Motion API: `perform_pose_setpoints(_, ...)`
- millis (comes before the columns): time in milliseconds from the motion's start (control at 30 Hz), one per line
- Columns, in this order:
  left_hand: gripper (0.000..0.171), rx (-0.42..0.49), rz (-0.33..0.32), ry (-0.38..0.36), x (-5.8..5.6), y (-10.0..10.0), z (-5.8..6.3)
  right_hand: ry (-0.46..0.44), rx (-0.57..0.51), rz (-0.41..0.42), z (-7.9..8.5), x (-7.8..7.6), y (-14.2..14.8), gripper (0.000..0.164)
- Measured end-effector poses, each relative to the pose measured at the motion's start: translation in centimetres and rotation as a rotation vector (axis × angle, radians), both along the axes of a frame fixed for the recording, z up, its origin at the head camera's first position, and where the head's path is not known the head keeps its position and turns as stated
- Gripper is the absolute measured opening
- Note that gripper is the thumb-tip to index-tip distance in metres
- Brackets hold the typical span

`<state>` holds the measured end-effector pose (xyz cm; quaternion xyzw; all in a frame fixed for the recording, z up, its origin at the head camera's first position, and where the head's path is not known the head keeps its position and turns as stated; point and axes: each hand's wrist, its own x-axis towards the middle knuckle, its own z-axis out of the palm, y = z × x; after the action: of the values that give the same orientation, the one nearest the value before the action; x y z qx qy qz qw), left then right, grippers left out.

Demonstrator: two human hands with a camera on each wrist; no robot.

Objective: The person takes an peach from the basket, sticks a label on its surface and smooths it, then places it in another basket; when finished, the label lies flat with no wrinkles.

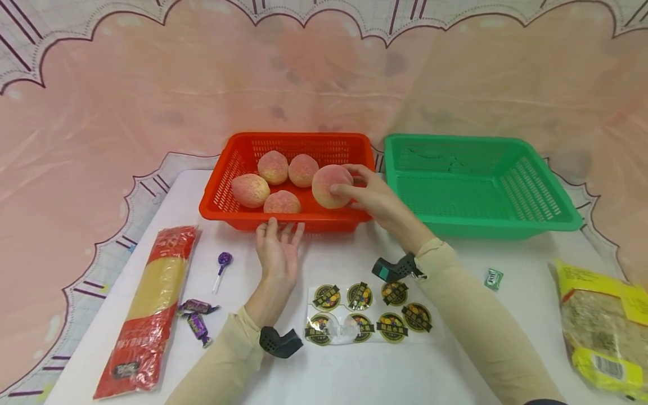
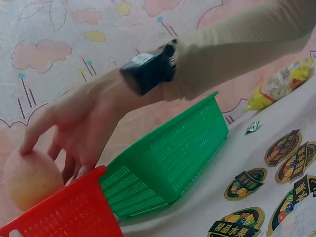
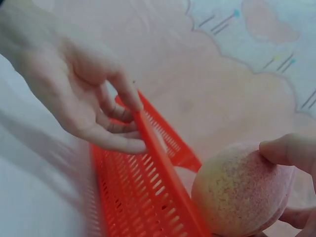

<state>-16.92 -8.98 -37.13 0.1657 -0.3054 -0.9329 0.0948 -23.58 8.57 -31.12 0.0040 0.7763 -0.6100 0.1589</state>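
Note:
In my right hand [image 1: 372, 194] I hold a pink-and-yellow peach [image 1: 330, 188], fingers and thumb around its side. It is at the right end of the red basket [image 1: 238, 216], level with the rim in the left wrist view. Several more peaches [image 1: 273, 167] lie inside that basket. My left hand [image 1: 278, 256] is at the middle of the basket's front, palm turned up. Its fingers grip the front lip, one fingertip at the top edge and others against the perforated outer wall, as the right wrist view shows.
A green basket [image 1: 445, 228] stands right of the red one. Round fruit stickers [image 1: 359, 295] lie on a sheet in front. Leftward are a noodle packet [image 1: 157, 304], a purple lollipop [image 1: 224, 260] and purple wrapped candies [image 1: 197, 326]. Rightward are a green candy [image 1: 493, 278] and a yellow bag [image 1: 602, 326].

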Motion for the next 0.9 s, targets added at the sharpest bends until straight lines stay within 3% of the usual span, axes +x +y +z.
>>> perform_pose_setpoints(167, 0.012, -0.007, -0.002, 0.0, 0.0, 0.0, -0.1, 0.057, -0.032, 0.025, 0.8, 2.4, 1.9, 0.06)
perform_pose_setpoints(333, 0.018, -0.012, 0.002, -0.001, -0.1, 0.0, -0.2, 0.116, -0.058, 0.059, 0.3, 4.6, 4.1, 0.058)
perform_pose_setpoints(667, 0.019, -0.042, 0.001, -0.018, -0.2, -0.2, -0.2, 0.189, -0.046, 0.215, -3.0, 8.2, 7.2, 0.06)
perform_pose_setpoints(900, 0.014, -0.076, 0.001, -0.026, -0.1, -0.1, -0.3, 0.155, 0.002, 0.248, -6.1, 8.2, 8.1, 0.059)
